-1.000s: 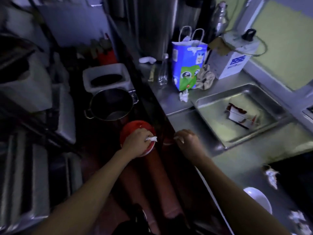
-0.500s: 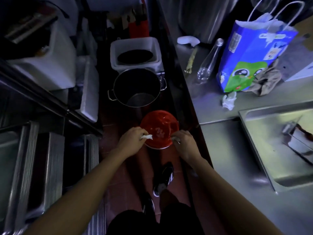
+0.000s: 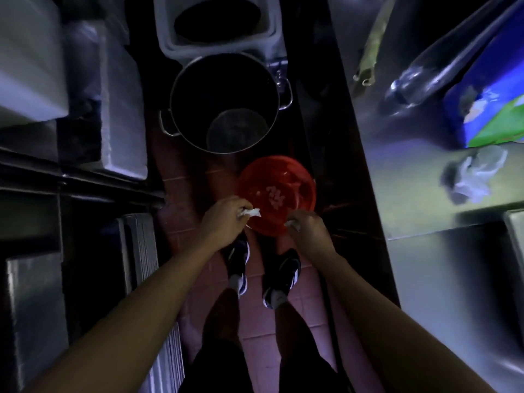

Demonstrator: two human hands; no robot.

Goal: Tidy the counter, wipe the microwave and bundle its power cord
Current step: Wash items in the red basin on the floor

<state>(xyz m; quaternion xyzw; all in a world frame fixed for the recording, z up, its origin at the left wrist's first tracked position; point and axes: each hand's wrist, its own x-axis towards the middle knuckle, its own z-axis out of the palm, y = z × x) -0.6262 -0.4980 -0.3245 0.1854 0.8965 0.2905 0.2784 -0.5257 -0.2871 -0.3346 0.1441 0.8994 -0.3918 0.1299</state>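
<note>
- Head view: the person looks straight down at a red bin [image 3: 276, 194] on the tiled floor, just in front of their shoes, with a few pale scraps lying in its bottom.
- The left hand [image 3: 225, 222] hangs over the bin's near-left rim, fingers curled round a white scrap of tissue [image 3: 251, 213] that sticks out toward the bin.
- The right hand [image 3: 309, 226] hangs over the near-right rim, fingers curled on another small white scrap [image 3: 292, 224]; how much it holds is hard to tell in the dim light.
- Beyond the bin stand a large steel pot [image 3: 224, 103] and a white tub [image 3: 215, 21], both on the floor.
- The steel desk [image 3: 425, 251] runs down the right side; on it lie a crumpled tissue [image 3: 473, 174], a clear bottle [image 3: 442, 66] and a blue-and-green paper bag [image 3: 493, 109]. The microwave and its cord are not in view.
- Step in hand, as I judge it: counter tidying, with gathered litter about to go in the bin.
- The next move calls for both hands to let go squarely over the bin's mouth, then a turn back to the desk for the remaining tissue.
</note>
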